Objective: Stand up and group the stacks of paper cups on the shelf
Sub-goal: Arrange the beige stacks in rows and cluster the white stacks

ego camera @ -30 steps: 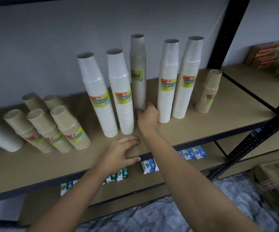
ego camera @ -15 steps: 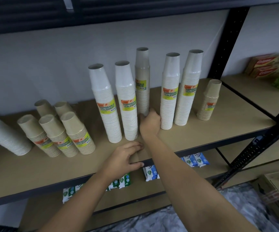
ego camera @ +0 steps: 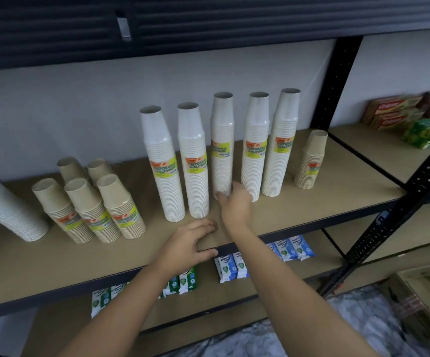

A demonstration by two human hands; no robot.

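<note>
Several tall white cup stacks stand upright in a row on the wooden shelf (ego camera: 337,186). My right hand (ego camera: 234,204) grips the foot of the middle stack (ego camera: 221,150), between the stack to its left (ego camera: 194,163) and the stack to its right (ego camera: 256,148). My left hand (ego camera: 193,240) rests on the shelf's front edge, thumb hooked under it. Several short brown stacks (ego camera: 116,207) cluster at the left. One short brown stack (ego camera: 311,161) stands alone at the right. A white stack (ego camera: 5,204) leans at the far left.
A black upright post (ego camera: 337,81) divides this bay from the bay on the right, which holds red and green boxes (ego camera: 399,117). Small blue and green packets (ego camera: 288,248) lie on the lower shelf. A cardboard box (ego camera: 425,300) sits on the floor at the right.
The view has tilted upward, so the shelf above now shows. My right hand has drawn the middle stack a little forward, closer to the row. My left hand has stayed on the edge.
</note>
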